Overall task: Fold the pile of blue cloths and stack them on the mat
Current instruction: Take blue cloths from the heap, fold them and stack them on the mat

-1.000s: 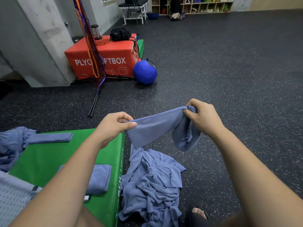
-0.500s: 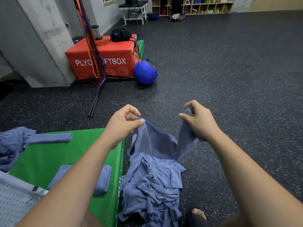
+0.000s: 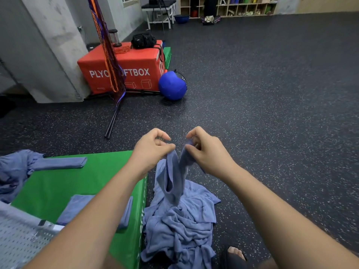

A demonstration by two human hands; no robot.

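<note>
A blue cloth [image 3: 174, 177] hangs doubled between my hands, its two top corners pinched close together. My left hand [image 3: 151, 150] grips one corner and my right hand [image 3: 206, 152] grips the other, a few centimetres apart. Below them lies the rumpled pile of blue cloths [image 3: 180, 226] on the dark floor, against the right side of the green mat [image 3: 64, 181]. On the mat lies a folded blue cloth [image 3: 81, 206], partly hidden by my left forearm, and a long narrow folded cloth [image 3: 60, 163] at its far edge.
More loose blue cloth [image 3: 13, 171] drapes over the mat's left edge. A perforated grey basket [image 3: 17, 235] sits bottom left. Beyond stand an orange plyo box [image 3: 124, 72], a blue ball [image 3: 172, 85] and a thin black stand [image 3: 112, 121]. My foot [image 3: 235, 253] rests right of the pile.
My hands have come together from wide apart, bringing the cloth's two corners near each other, so the stretched cloth now hangs folded in half.
</note>
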